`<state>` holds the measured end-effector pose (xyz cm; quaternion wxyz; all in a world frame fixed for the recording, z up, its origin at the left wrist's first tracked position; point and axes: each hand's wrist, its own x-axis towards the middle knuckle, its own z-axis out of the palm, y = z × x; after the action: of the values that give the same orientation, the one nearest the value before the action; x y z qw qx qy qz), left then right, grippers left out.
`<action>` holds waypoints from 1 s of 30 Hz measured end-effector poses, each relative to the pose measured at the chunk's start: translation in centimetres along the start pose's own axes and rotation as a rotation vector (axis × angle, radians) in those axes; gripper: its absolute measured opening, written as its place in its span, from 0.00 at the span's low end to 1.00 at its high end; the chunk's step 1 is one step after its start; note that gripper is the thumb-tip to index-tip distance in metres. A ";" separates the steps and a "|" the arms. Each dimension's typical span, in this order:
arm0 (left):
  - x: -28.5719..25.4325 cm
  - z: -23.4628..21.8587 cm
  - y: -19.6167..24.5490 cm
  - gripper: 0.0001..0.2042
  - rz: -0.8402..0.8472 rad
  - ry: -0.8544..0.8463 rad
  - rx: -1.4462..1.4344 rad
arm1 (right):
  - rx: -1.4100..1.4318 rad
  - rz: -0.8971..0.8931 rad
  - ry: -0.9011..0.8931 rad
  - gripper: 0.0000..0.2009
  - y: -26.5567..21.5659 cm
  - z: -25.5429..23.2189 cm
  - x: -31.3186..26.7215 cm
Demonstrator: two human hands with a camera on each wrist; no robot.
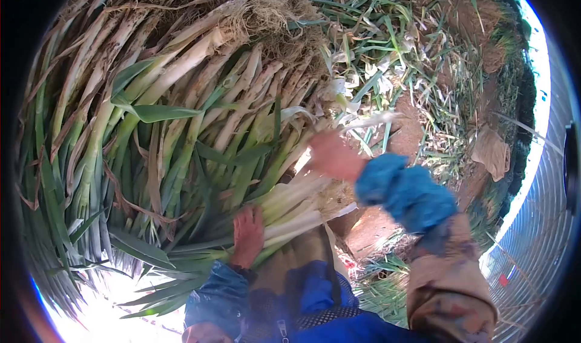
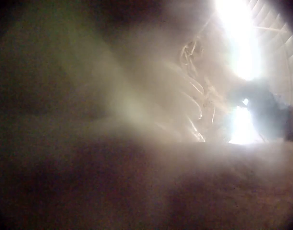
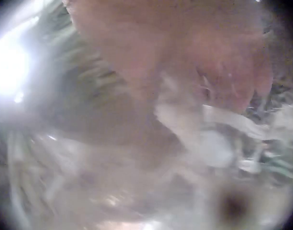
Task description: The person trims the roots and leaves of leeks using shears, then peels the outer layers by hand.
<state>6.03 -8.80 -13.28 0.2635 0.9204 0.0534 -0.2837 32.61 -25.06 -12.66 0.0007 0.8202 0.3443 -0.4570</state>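
Observation:
Several cleaned leeks with pale stalks (image 1: 296, 207) lie across the person's lap, their green leaves toward the lower left. The left hand (image 1: 247, 237) grips them around the middle of the stalks. Near their root ends is the right hand (image 1: 334, 155), blurred, with a whitish strip of leek skin (image 1: 378, 119) trailing from its fingers. In the right wrist view the curled fingers (image 3: 228, 86) pinch pale skin (image 3: 233, 120). The left wrist view is mostly dark and blurred, with a pale green stalk (image 2: 132, 108) close to the lens.
A large heap of uncleaned leeks (image 1: 181, 107) with dry leaves and tangled roots (image 1: 266, 16) fills the left. Peeled skins and leaf scraps (image 1: 387, 70) cover the soil at upper right. A ribbed translucent sheet wall (image 1: 532, 270) curves along the right side.

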 end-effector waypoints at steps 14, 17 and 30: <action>-0.3 -0.1 0.2 0.22 0.031 0.033 -0.009 | 0.052 0.584 0.785 0.19 23.8 -11.0 -2.3; 0.0 1.2 -0.6 0.23 0.066 0.051 -0.022 | -0.107 0.637 0.544 0.26 20.4 -9.5 -3.4; 3.4 -0.5 -0.3 0.31 -0.048 -0.366 -0.337 | -0.420 0.258 -0.086 0.12 19.3 1.9 -2.2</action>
<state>9.03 -8.42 -14.90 0.4120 0.7951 0.0732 -0.4389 41.28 -41.63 -18.15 0.2440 0.8188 0.3239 -0.4063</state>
